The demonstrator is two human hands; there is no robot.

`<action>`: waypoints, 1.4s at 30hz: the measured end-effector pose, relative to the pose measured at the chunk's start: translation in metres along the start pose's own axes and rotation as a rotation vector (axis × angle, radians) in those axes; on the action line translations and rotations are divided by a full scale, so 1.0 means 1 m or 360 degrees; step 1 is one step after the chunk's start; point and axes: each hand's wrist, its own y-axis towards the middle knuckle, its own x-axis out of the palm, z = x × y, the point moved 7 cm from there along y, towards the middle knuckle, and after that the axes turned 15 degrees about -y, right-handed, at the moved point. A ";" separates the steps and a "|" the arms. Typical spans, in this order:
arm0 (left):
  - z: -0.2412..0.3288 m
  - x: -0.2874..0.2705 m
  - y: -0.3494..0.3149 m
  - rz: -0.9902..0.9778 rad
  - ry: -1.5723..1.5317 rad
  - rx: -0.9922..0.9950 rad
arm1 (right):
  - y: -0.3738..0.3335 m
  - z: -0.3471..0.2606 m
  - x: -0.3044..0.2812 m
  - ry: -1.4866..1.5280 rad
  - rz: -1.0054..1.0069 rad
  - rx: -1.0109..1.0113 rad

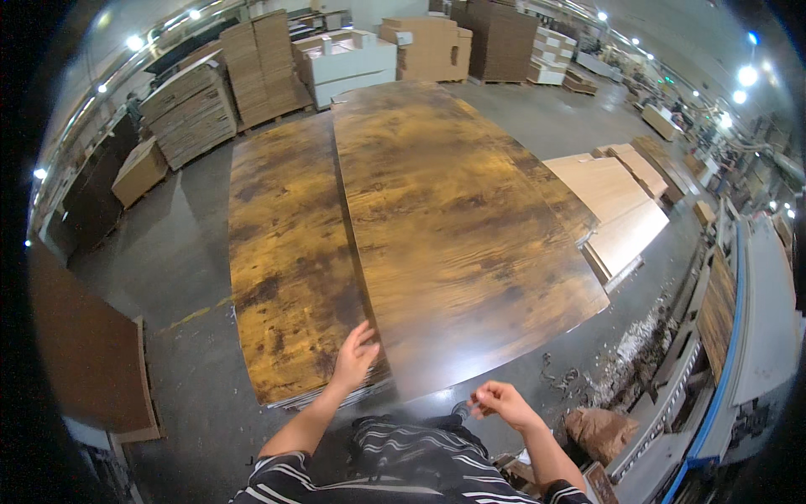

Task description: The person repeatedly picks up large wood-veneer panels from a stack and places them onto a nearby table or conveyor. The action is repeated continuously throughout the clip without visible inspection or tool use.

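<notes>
In front of me lies a large wood-patterned panel [453,235], mottled yellow-brown and dark brown. It sits shifted to the right over a stack of similar panels [285,269], whose layered edges show at the near side. My left hand [357,354] is over the stack beside the upper panel's left edge, with its fingers stretched and apart; I cannot tell whether it touches. Just off the upper panel's near edge, my right hand [501,405] hangs with curled fingers and no object visible in them.
Light wood boards [617,202] are piled to the right. A machine with a blue rail [729,336] runs along the right side, near a crumpled brown bag [600,434]. Brown sheets [84,336] stand at left. Cardboard stacks [189,109] and white boxes [351,67] line the back.
</notes>
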 end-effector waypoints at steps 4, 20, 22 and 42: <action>0.007 0.043 -0.059 -0.0266 0.0298 -0.0140 | -0.030 -0.064 -0.105 -0.1193 0.0857 -0.0675; 0.027 0.086 -0.084 0.0052 0.1596 0.0760 | 0.012 -0.070 -0.314 -0.2275 0.1308 -0.0438; 0.026 0.089 -0.078 0.0069 0.1588 0.0757 | 0.020 -0.074 -0.326 -0.2253 0.1238 -0.0451; 0.012 0.188 0.080 0.0277 0.1617 0.0409 | 0.207 -0.163 -0.473 -0.2519 0.0933 -0.0572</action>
